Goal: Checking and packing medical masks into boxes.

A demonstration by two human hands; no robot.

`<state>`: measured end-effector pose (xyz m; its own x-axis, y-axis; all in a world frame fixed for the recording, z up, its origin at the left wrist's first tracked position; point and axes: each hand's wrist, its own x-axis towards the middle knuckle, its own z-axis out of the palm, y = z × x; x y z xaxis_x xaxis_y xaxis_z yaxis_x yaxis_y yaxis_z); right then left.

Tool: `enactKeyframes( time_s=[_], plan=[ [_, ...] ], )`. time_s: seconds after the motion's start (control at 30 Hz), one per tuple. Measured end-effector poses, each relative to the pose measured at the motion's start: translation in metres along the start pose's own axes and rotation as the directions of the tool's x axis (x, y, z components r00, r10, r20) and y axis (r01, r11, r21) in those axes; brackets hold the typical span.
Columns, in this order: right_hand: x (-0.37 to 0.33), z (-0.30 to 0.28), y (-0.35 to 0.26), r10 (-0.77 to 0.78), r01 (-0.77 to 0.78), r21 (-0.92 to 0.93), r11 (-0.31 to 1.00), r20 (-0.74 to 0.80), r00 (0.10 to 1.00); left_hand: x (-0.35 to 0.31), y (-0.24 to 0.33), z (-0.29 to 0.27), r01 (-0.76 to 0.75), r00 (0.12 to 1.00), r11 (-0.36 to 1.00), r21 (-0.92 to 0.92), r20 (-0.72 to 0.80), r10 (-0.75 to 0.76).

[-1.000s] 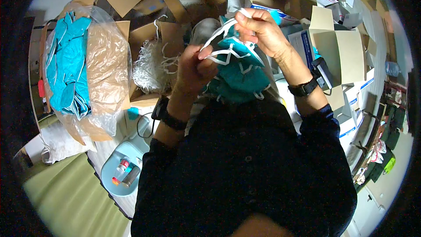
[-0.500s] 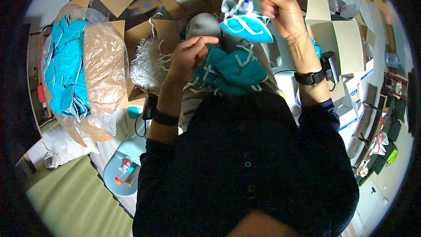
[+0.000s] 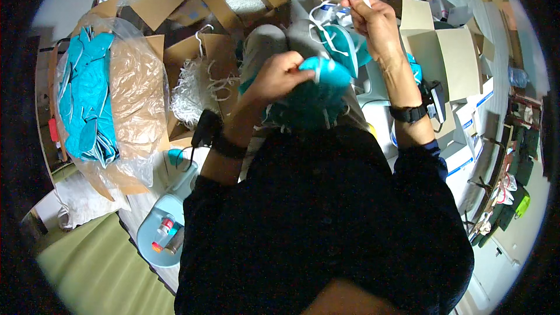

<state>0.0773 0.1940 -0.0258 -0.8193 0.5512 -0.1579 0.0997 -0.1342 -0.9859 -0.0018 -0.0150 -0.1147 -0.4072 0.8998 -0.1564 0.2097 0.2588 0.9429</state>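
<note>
— Where's the teal cup-shaped face mask?
— At twelve o'clock, its white straps pinched in the raised right hand.
— And the left hand?
— Closed on a second teal mask, just below.

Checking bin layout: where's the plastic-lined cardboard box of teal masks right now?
In the head view, the plastic-lined cardboard box of teal masks sits on the person's left, beside the open cardboard box of white elastic straps.
</note>
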Motion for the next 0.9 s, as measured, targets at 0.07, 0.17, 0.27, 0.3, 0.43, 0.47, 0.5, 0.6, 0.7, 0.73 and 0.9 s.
enactKeyframes(
  time_s=[0.07,0.17,0.27,0.3,0.43,0.47,0.5,0.6,0.7,0.73,0.9],
  plan=[
    [0.001,-0.009,0.004,-0.027,0.021,-0.058,0.998,-0.114,0.993,-0.01,0.027,-0.005,0.066,0.977,0.874,-0.482,-0.145,-0.154],
    [-0.005,-0.003,0.007,0.086,-0.081,0.038,0.996,-0.167,0.982,-0.021,0.052,-0.006,-0.145,0.897,0.497,-0.856,-0.326,-0.299],
    [-0.027,0.021,0.006,0.009,-0.009,-0.024,1.0,0.014,1.0,-0.014,0.051,0.0,-0.28,0.835,0.392,-0.876,-0.424,-0.352],
    [-0.034,0.031,0.006,-0.071,0.075,-0.05,0.996,0.073,0.995,-0.013,0.051,0.003,-0.295,0.829,0.388,-0.873,-0.436,-0.351],
    [-0.044,0.064,0.007,-0.248,0.248,-0.034,0.968,0.015,0.969,-0.014,0.037,0.017,-0.209,0.91,0.444,-0.871,-0.34,-0.239],
    [-0.038,0.058,0.007,-0.311,0.308,-0.091,0.947,-0.029,0.95,-0.015,0.032,0.018,-0.148,0.905,0.506,-0.849,-0.323,-0.277],
    [-0.033,0.053,0.006,-0.374,0.361,-0.146,0.921,-0.07,0.925,-0.017,0.028,0.017,-0.082,0.896,0.565,-0.821,-0.309,-0.319],
    [-0.024,0.039,-0.004,-0.403,0.39,-0.273,0.879,0.009,0.915,-0.027,0.019,0.004,-0.184,0.662,0.769,-0.613,-0.655,-0.364],
    [-0.026,0.043,-0.018,-0.384,0.391,-0.283,0.876,0.082,0.92,-0.019,0.047,-0.02,-0.299,0.566,0.942,-0.15,-0.823,0.048],
    [-0.027,0.046,-0.024,-0.371,0.385,-0.236,0.892,0.103,0.923,-0.017,0.05,-0.023,-0.302,0.553,0.941,-0.149,-0.832,0.046],
    [-0.025,0.046,-0.031,-0.315,0.332,-0.226,0.916,0.11,0.943,-0.013,0.065,-0.027,-0.159,0.764,0.956,-0.246,-0.644,-0.039]
  ],
)
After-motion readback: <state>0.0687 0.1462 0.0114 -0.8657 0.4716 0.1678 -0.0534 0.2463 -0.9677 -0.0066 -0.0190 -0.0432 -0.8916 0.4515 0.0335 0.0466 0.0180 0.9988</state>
